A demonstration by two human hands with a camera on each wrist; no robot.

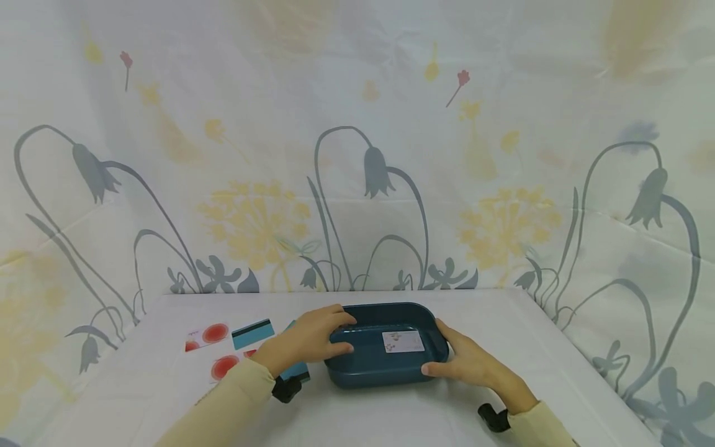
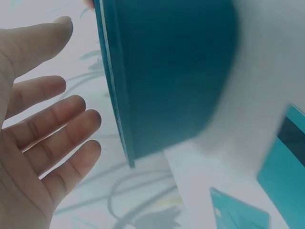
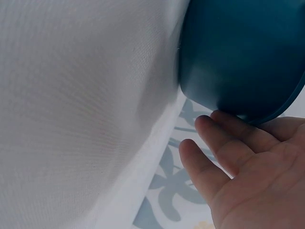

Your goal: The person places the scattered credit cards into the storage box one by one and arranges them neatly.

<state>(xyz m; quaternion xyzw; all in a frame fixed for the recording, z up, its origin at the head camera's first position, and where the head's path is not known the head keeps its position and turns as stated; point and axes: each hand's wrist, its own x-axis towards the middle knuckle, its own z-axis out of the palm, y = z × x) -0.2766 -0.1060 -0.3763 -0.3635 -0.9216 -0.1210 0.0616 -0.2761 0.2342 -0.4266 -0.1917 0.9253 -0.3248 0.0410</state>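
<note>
The right hand (image 1: 463, 357) grips the right end of the dish, its thumb at the near corner and fingers on the end wall, while the left hand (image 1: 315, 335) spreads its fingers at the other end, with a gap from the wall in the left wrist view. Behind stands a flowered cloth (image 1: 357, 93), and below is the white table (image 1: 424, 416). The dark blue dish (image 1: 385, 380) sits opening upward at the table's middle; whether its base lies fully flat I cannot tell. It looks like stiff, light plastic, smooth enough to slip under dry fingertips, so the two short ends, thumb on the rim and fingers under it, should be the best hold. Inside lies a pale card (image 1: 403, 341), loose and likely to slide if the dish tips; thin and flat, it would be easiest taken by an edge. Left of the dish lie a blue striped card (image 1: 253, 334) and a red-circled card (image 1: 206, 335).
</note>
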